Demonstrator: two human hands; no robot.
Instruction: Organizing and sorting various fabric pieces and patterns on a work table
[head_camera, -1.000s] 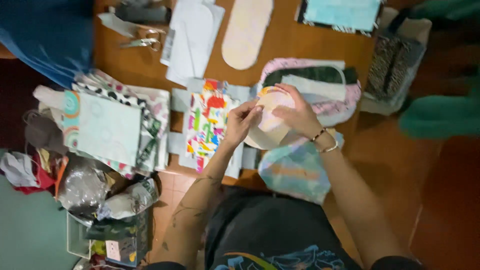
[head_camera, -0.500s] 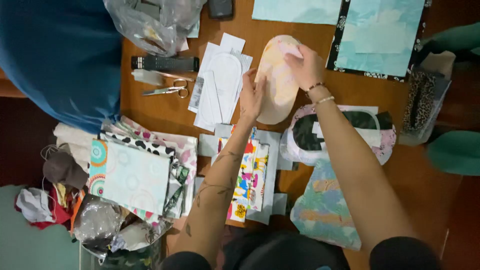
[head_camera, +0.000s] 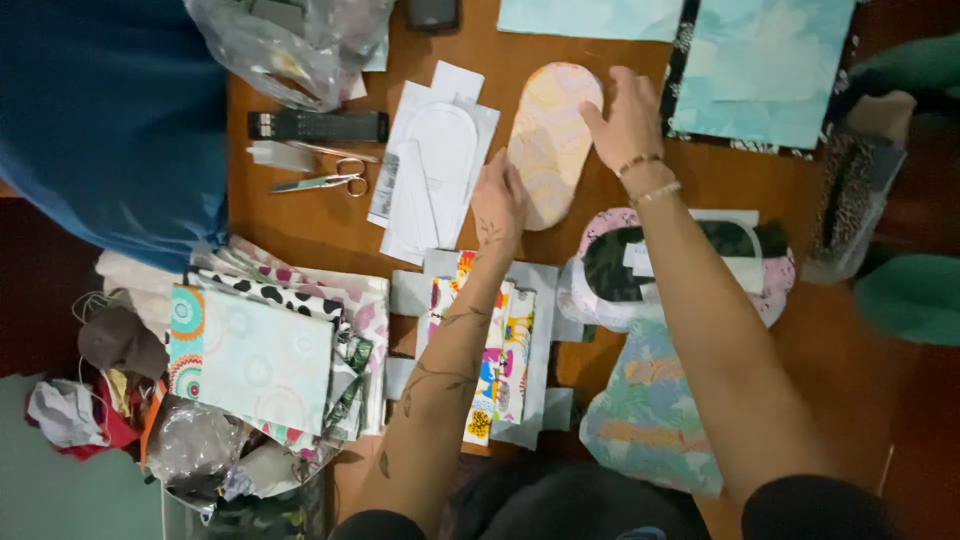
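A long oval fabric piece (head_camera: 550, 140), pale pink and yellow, lies flat on the wooden table (head_camera: 300, 215). My left hand (head_camera: 498, 200) presses its near left edge with flat fingers. My right hand (head_camera: 628, 118), with bracelets at the wrist, rests on its far right edge, fingers spread. Just left of the oval lies a stack of white paper patterns (head_camera: 432, 170). Neither hand grips anything.
Scissors (head_camera: 325, 180) and a black stapler (head_camera: 318, 126) lie at the left. A colourful fabric strip on grey card (head_camera: 500, 340) sits near me, a pile of patterned fabrics (head_camera: 270, 350) at the left, light blue fabric sheets (head_camera: 760, 70) at the back right, a plastic bag (head_camera: 290, 50) at the back.
The oval piece went from held up near my chest to lying flat further back on the table. Both hands moved forward with it and now press it down.
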